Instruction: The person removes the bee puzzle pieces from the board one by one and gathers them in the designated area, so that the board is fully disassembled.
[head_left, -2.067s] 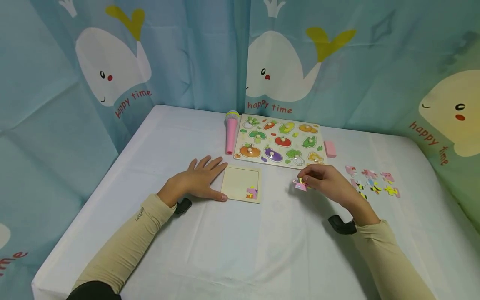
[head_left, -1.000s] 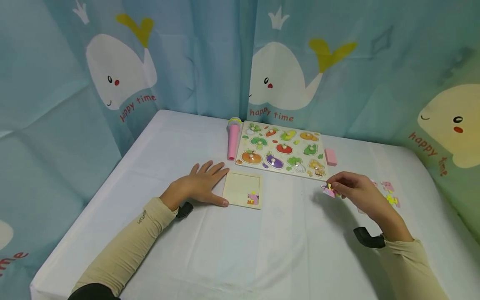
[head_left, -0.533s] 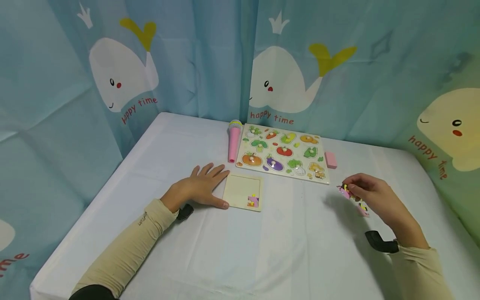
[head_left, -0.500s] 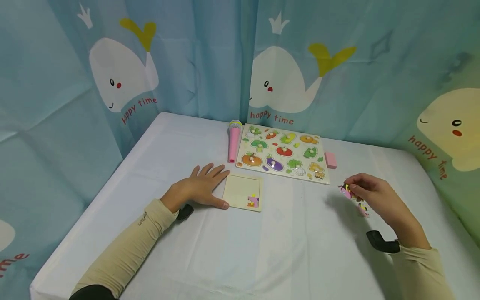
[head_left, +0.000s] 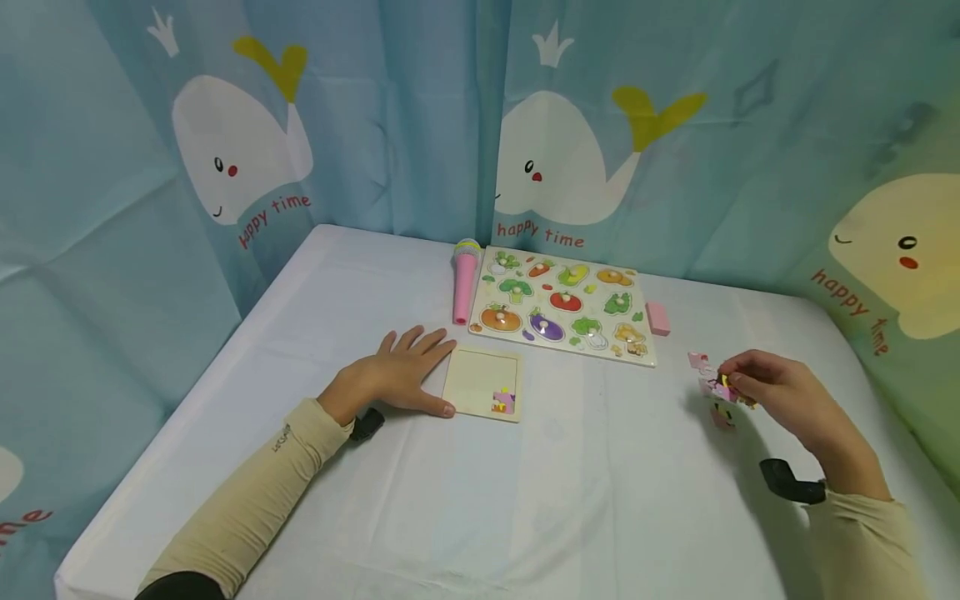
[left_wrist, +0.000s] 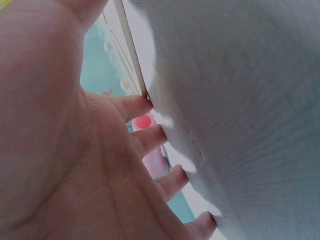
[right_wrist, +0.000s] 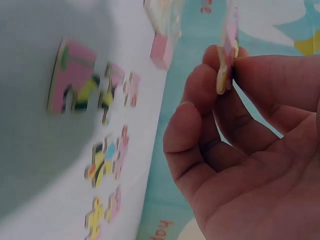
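Note:
My left hand (head_left: pixel 397 372) lies with spread, straight fingers on the white cloth, thumb and index finger at the left edge of a small square wooden puzzle tray (head_left: pixel 480 419). One pink and yellow jigsaw piece (head_left: pixel 504 402) sits in the tray's lower right corner. Between thumb and fingers, my right hand (head_left: pixel 780 396) pinches another jigsaw piece (right_wrist: pixel 229 55), held above the table. The right wrist view shows it edge-on. Several loose pieces lie below and around that hand, among them a pink one (right_wrist: pixel 75 75) and a yellow one (right_wrist: pixel 94 218); in the head view the hand covers some.
Toward the back stands a vegetable peg-puzzle board (head_left: pixel 562 304), with a pink toy microphone (head_left: pixel 464 287) at its left and a pink block (head_left: pixel 657 318) at its right. A blue whale-print curtain (head_left: pixel 420 125) hangs behind the table.
My right hand has moved right, away from the tray and over the loose pieces, still pinching its jigsaw piece. My left hand has stayed by the tray; the head view shifted slightly.

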